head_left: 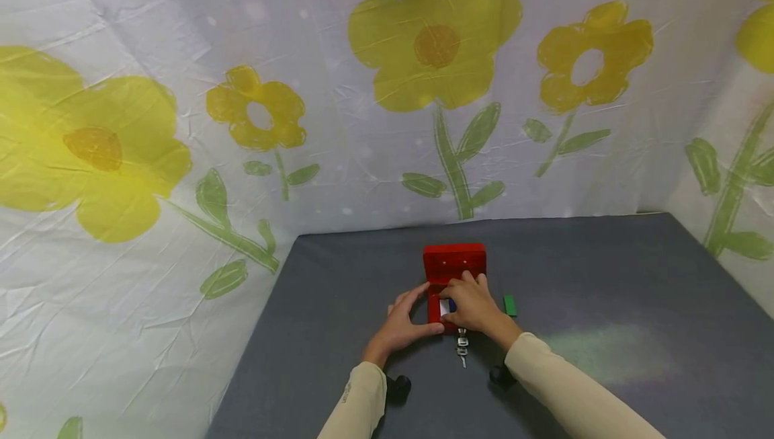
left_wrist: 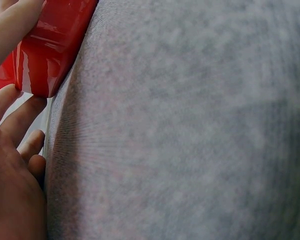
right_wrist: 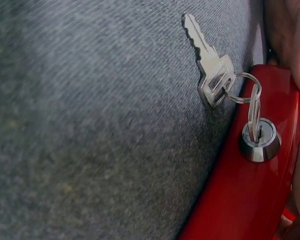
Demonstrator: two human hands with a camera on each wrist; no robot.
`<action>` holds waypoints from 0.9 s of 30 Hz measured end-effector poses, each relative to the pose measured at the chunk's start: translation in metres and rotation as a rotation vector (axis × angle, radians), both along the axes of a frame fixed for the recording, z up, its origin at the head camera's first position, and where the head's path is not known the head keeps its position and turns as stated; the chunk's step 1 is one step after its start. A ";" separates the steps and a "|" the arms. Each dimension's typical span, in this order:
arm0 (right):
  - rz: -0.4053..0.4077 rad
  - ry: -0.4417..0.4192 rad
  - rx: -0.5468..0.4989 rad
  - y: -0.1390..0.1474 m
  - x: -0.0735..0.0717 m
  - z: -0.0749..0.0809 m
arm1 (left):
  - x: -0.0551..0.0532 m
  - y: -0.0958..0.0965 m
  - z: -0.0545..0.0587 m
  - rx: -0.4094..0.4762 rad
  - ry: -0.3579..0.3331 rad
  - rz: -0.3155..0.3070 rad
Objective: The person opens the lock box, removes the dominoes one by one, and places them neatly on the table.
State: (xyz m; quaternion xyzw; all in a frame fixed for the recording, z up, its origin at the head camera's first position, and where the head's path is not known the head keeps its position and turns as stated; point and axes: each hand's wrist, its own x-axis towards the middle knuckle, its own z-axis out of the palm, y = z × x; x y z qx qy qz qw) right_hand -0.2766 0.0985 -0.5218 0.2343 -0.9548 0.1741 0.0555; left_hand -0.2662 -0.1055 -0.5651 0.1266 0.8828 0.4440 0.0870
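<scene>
A small red cash box [head_left: 433, 312] stands on the dark table with its lid [head_left: 455, 259] raised. My left hand [head_left: 400, 326] holds its near left corner, thumb along the front and fingers against the left side. Over the open box, my right hand [head_left: 474, 304] has thumb and forefinger around a small white and blue block [head_left: 445, 307], partly hidden by the hand. In the right wrist view, a key sits in the box's round lock [right_wrist: 260, 140]. A second key [right_wrist: 210, 65] hangs from it by a ring and lies on the table.
Just right of the box lies a small green block [head_left: 510, 305]. The dark grey table [head_left: 605, 277] reaches back to a white cloth [head_left: 338, 177] printed with yellow flowers. Beige sleeves [head_left: 357, 398] cover both forearms.
</scene>
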 end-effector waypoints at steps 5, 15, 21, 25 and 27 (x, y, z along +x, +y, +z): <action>-0.009 -0.005 0.012 -0.001 0.001 0.001 | 0.001 0.002 0.001 0.010 -0.019 0.004; -0.013 -0.010 0.009 -0.001 0.001 0.000 | 0.003 0.002 0.003 0.023 -0.035 0.008; -0.001 0.005 -0.010 -0.001 0.001 0.000 | 0.001 0.001 0.001 0.022 -0.022 -0.001; 0.004 0.012 -0.019 0.000 0.001 -0.001 | 0.001 -0.001 0.001 0.020 -0.023 0.001; 0.007 0.016 -0.021 0.000 0.000 -0.001 | 0.000 -0.001 0.000 0.017 -0.025 0.003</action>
